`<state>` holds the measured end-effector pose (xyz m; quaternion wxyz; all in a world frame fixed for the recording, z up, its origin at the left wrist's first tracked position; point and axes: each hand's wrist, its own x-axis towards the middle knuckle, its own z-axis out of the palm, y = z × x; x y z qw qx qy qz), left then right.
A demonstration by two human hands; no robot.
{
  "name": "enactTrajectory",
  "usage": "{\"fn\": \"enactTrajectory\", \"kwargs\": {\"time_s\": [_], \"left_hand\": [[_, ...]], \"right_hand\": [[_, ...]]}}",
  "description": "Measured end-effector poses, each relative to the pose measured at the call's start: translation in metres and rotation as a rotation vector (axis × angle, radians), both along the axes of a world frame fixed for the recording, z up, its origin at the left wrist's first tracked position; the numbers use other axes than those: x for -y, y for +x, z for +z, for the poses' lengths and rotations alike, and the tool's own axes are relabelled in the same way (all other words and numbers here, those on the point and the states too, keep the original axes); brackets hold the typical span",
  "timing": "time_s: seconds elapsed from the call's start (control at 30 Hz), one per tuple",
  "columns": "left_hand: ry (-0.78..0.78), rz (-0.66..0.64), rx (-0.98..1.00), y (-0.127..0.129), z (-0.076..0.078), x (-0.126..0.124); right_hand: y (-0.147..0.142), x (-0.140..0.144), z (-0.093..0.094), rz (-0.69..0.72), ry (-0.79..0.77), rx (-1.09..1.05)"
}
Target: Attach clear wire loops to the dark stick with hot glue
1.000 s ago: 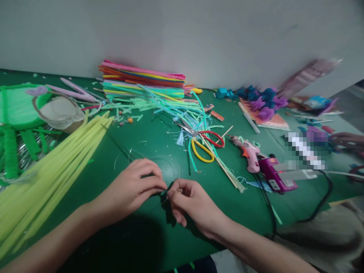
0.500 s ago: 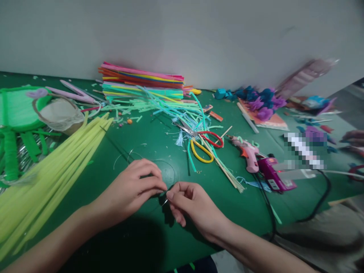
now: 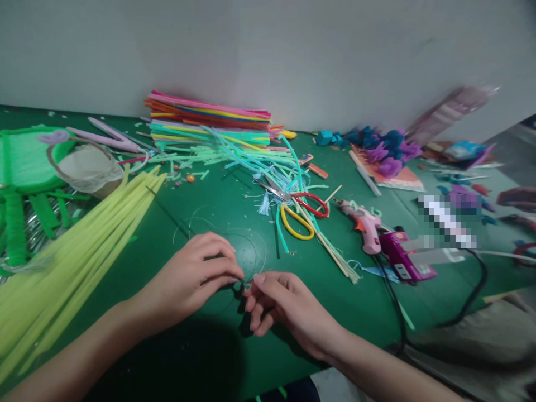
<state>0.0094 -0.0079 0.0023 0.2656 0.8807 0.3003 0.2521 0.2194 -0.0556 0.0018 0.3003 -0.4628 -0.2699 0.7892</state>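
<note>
Both hands meet low in the middle of the head view, their fingertips almost touching. My left hand is closed in a pinch on a thin clear thread. Thumb and forefinger of my right hand also pinch the thread, just to the right, with the other fingers curled. A small shiny bit shows between the fingertips, too small to make out. Loose loops of the thread spread over the green table beyond the hands. Scissors with one red and one yellow handle lie partly open past my right hand.
Yellow pipe cleaners lie at left by a green fuzzy piece. Coloured pipe cleaners are stacked along the wall. A pink glue gun and a magenta power block with cables sit right. Another person's hand shows far right.
My right hand has shifted slightly, its lower fingers curling closer beneath the pinch. The thread loops have moved a little to the right. My left hand has hardly moved.
</note>
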Motion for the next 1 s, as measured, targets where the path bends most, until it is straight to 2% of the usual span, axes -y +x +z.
{"fn": "enactTrajectory", "kwargs": {"time_s": [0.6, 0.73, 1.0], "left_hand": [[0.033, 0.017, 0.014, 0.0010, -0.0017, -0.0001], [0.015, 0.012, 0.024, 0.0014, -0.0020, -0.0005], [-0.023, 0.002, 0.030, 0.0002, -0.0010, -0.0032]], "right_hand": [[-0.0066, -0.0013, -0.0003, -0.025, 0.203, 0.122], [-0.0066, -0.0019, -0.0022, -0.026, 0.202, 0.111], [0.0000, -0.0051, -0.0045, -0.044, 0.102, 0.012]]}}
